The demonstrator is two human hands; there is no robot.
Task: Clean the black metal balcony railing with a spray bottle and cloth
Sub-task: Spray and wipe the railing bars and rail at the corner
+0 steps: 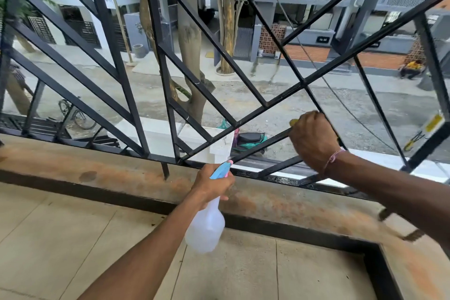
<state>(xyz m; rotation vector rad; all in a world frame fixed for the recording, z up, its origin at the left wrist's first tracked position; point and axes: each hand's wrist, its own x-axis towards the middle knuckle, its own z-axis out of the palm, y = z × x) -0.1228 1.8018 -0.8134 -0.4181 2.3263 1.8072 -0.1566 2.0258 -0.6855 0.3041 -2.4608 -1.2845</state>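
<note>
- The right hand (314,141) is curled round a slanting bar of the black metal balcony railing (265,142); a scrap of yellow cloth (294,122) is seen at its knuckles.
- That bar's long axis is judged to run down and left from the hand.
- The left hand (211,184) is wrapped round the neck of a translucent plastic spray bottle with a blue trigger head (207,226), nozzle just beside the bar's lower end.
- The left hand is thus the nearer to the unwiped stretch.

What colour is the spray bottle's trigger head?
Light blue with a pink tip on the spray bottle, held in the left hand; head view shows it.
</note>
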